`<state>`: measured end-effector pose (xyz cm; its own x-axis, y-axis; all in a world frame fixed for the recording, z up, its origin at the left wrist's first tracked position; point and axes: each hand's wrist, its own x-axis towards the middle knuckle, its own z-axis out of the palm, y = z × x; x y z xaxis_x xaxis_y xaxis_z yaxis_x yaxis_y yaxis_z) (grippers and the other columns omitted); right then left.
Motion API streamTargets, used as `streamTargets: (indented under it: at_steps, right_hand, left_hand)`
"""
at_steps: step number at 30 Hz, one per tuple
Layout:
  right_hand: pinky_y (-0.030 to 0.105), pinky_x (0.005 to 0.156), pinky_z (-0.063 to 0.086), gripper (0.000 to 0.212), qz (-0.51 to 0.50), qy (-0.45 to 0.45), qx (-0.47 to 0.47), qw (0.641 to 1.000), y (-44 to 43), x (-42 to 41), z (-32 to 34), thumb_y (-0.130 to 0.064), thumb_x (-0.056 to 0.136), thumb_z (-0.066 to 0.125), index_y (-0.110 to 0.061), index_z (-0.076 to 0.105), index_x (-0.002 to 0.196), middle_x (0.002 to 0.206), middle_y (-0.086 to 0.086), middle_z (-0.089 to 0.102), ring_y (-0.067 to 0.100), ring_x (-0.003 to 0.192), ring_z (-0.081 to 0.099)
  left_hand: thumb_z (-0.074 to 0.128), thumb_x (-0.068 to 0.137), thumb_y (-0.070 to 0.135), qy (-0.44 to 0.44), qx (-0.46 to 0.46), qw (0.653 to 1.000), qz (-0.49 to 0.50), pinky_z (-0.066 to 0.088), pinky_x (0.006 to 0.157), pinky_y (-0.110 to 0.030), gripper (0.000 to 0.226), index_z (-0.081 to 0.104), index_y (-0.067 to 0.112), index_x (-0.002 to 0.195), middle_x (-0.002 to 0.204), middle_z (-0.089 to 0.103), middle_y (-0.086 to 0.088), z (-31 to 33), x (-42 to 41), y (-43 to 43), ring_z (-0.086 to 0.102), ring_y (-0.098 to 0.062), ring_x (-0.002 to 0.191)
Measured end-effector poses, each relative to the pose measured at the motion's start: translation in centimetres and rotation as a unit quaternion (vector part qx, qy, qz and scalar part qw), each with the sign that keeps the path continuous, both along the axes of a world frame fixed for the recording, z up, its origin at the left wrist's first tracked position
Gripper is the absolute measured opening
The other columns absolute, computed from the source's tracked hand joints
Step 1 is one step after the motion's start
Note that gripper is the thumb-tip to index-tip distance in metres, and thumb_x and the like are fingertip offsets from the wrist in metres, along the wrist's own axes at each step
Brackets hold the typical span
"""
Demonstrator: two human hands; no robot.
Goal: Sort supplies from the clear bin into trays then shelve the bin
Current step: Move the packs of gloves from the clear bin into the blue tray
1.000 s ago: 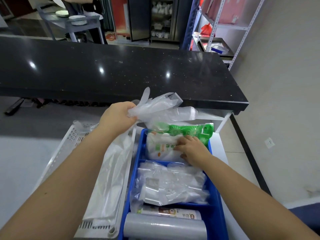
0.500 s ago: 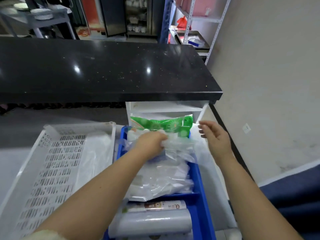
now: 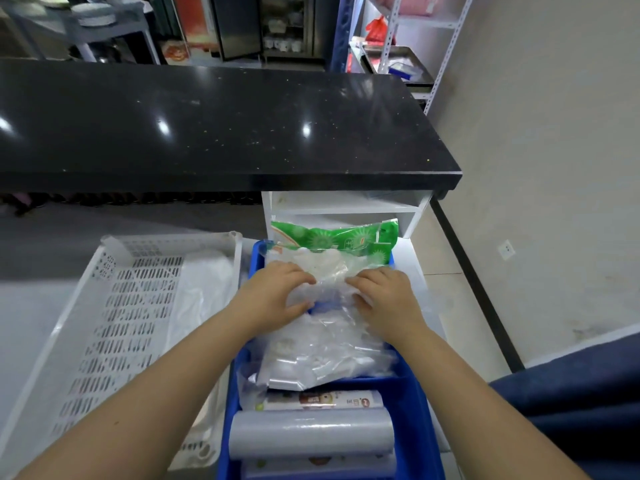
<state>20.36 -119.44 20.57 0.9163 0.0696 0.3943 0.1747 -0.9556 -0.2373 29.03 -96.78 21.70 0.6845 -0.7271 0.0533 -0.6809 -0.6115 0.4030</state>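
Observation:
A blue divided tray [image 3: 414, 407] lies in front of me with a green-printed packet [image 3: 332, 239] at its far end. My left hand [image 3: 277, 296] and my right hand [image 3: 388, 299] both press down on a clear plastic bag [image 3: 329, 282] lying over that packet and the tray's middle section. More clear bagged supplies [image 3: 322, 358] fill the middle section. A grey-white roll [image 3: 311, 434] and a printed roll [image 3: 322, 400] lie in the near section. A white perforated tray [image 3: 114, 327] to the left holds a clear plastic bag [image 3: 204, 292].
A black countertop [image 3: 214, 126] overhangs the space ahead, with a white open shelf unit [image 3: 346, 209] under its right end. A beige wall [image 3: 540, 168] runs along the right. A dark blue surface [image 3: 581, 393] shows at lower right. Metal shelving [image 3: 405, 39] stands far back.
My left hand carried the clear bag from above the white tray down onto the blue tray. My right hand lifted off the packet, then came down on the bag beside the left hand.

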Motion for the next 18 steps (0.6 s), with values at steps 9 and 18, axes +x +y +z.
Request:
streamTargets:
  at_steps: [9,18]
  right_hand:
    - [0.039,0.077,0.047,0.045,-0.024,0.33,-0.027,0.943,1.3,2.2,-0.5,-0.063,0.09,0.038,-0.023,0.058,0.091,0.106,0.002,0.062,0.024,0.099,0.057]
    - [0.035,0.094,0.042,0.05,-0.015,0.382,0.022,0.924,0.2,1.9,1.2,-0.058,0.086,0.053,-0.031,0.053,0.128,0.136,-0.003,0.056,0.021,0.121,0.051]
  left_hand:
    - [0.033,0.097,0.045,0.078,0.137,0.987,0.005,0.051,0.079,-0.039,0.04,0.065,0.027,0.115,0.111,0.066,0.003,-2.0,0.0,-2.6,0.058,-0.018,0.1]
    - [0.03,0.097,0.04,0.004,0.158,0.987,0.019,0.036,0.074,-0.035,0.038,0.065,0.028,0.105,0.1,0.063,0.003,-1.2,-0.4,-2.0,0.056,-0.02,0.096]
